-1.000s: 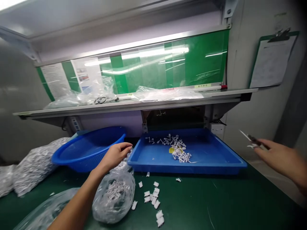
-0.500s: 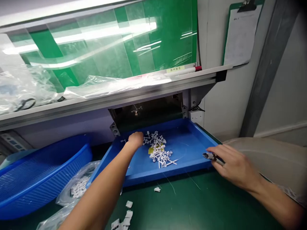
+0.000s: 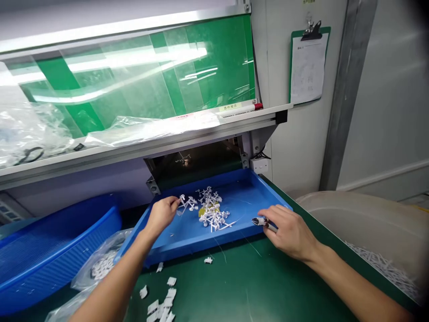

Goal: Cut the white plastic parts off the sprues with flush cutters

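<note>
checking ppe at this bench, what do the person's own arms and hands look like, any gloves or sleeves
The left hand and right hand are bare, with no gloves or finger cots. The left forearm and right forearm are bare too: no sleeve, watch or band shows before they leave the view.

We see a green-topped bench point(image 3: 241, 297) below a metal shelf point(image 3: 144, 146) and green-patterned panel point(image 3: 201, 67), with a clipboard point(image 3: 307, 67) on the pale wall point(image 3: 385, 89) beside a grey steel column point(image 3: 345, 89).

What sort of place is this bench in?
Probably a factory workbench for small plastic parts: the right hand holds side cutters over a blue tray of white plastic parts, beside a green bench mat.
</note>
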Demonstrator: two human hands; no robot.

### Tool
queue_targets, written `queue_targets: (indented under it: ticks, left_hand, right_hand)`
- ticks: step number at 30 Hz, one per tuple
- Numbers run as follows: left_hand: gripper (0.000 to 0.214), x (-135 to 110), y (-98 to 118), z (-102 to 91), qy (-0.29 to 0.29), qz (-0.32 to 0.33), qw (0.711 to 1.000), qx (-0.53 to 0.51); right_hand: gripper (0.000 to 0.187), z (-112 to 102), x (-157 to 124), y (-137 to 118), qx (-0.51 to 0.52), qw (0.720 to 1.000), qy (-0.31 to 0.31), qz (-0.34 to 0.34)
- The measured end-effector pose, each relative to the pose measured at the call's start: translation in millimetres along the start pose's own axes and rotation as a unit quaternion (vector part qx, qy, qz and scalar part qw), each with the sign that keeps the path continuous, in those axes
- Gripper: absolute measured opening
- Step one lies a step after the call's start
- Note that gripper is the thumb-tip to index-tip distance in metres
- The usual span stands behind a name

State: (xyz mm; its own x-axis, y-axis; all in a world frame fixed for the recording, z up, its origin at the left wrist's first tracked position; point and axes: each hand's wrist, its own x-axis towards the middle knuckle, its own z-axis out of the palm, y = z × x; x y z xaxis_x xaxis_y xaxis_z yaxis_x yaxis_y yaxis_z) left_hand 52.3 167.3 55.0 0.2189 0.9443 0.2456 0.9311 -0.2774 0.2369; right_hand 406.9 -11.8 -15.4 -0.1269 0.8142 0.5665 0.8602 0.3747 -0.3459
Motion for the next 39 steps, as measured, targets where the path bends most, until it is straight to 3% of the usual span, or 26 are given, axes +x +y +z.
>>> queue_targets:
  ticks: [3,6,8,10,13,15,17,19,23,26,30,33,35,37,39]
  left_hand:
    - [0.034,-40.9,16.2,0.2,0.058,0.007,0.998,-0.026]
    - [0.038,-88.4,57.9,1.1,0.097,0.054,0.989,-0.103]
    - [0.035,-123.4,89.3,2.0,0.063,0.122,0.967,-0.215]
    - [0.032,-154.8,112.7,4.3,-0.007,0.162,0.943,-0.289]
    - [0.028,-183.9,124.1,8.7,-0.097,0.133,0.928,-0.336]
    - [0.024,-191.6,119.8,10.4,-0.177,0.061,0.902,-0.390]
    - [0.018,-195.4,112.7,10.9,-0.251,0.001,0.851,-0.461]
    - [0.018,-199.3,107.1,10.9,-0.267,-0.022,0.814,-0.516]
    - [0.022,-207.7,103.4,10.8,-0.251,-0.018,0.798,-0.548]
    - [0.023,-209.9,101.2,12.4,-0.257,-0.022,0.801,-0.541]
    - [0.024,-208.9,92.9,18.8,-0.189,-0.061,0.807,-0.556]
    - [0.024,-209.2,86.3,22.9,-0.101,-0.099,0.820,-0.555]
    - [0.025,-210.1,84.6,23.7,-0.062,-0.106,0.823,-0.555]
    - [0.027,-211.0,85.0,23.5,-0.064,-0.115,0.799,-0.586]
    - [0.028,-212.0,86.6,23.5,-0.086,-0.143,0.739,-0.652]
  right_hand:
    - [0.030,1.1,-1.9,-27.3,0.058,0.998,-0.010,0.011]
    - [0.039,-0.1,-4.6,-66.7,0.212,0.974,-0.020,0.072]
    - [0.044,1.2,-6.4,-92.7,0.325,0.938,-0.029,0.118]
    - [0.037,4.9,-8.2,-111.2,0.379,0.916,-0.029,0.130]
    - [0.017,12.1,-12.0,-121.1,0.351,0.932,-0.026,0.092]
    - [0.012,15.4,-15.3,-120.6,0.320,0.945,-0.042,0.052]
    - [0.015,16.7,-18.7,-119.6,0.305,0.950,-0.063,0.012]
    - [0.018,16.3,-21.3,-119.8,0.309,0.947,-0.085,-0.016]
    - [0.024,14.7,-23.2,-119.9,0.312,0.940,-0.126,-0.060]
    - [0.032,15.0,-23.3,-118.0,0.303,0.937,-0.151,-0.084]
    - [0.059,15.7,-23.7,-114.1,0.300,0.942,-0.143,-0.056]
    - [0.030,17.7,-23.2,-109.7,0.217,0.968,-0.124,0.036]
    - [0.015,21.0,-22.8,-106.6,0.138,0.977,-0.149,0.064]
    - [0.012,25.4,-22.8,-104.3,0.089,0.978,-0.178,0.068]
    - [0.012,29.3,-23.4,-103.0,0.078,0.977,-0.184,0.071]
